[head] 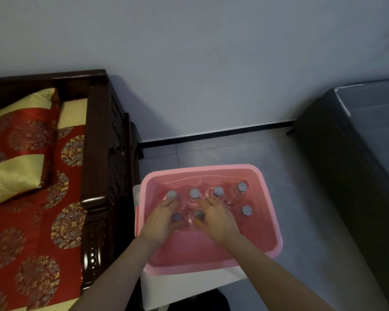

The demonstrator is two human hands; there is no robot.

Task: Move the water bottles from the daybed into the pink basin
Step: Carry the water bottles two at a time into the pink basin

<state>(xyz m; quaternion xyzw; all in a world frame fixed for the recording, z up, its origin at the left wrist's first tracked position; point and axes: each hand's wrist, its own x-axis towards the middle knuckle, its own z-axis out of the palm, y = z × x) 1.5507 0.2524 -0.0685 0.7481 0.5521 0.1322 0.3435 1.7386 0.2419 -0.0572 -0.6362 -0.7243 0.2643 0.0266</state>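
In the pink basin (211, 169), the left hand (164, 219) curls its fingers round a bottle (177, 217); the right hand (217, 218) grips the next bottle (199, 215), with five other bottles (194, 193) standing alongside.

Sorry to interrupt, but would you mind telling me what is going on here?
A person has both hands in the pink basin beside the daybed, on upright water bottles. The left hand grips the front-left bottle and the right hand grips the bottle next to it. Five more capped bottles stand there: four along the back, one at the right. No bottles show on the visible part of the daybed.
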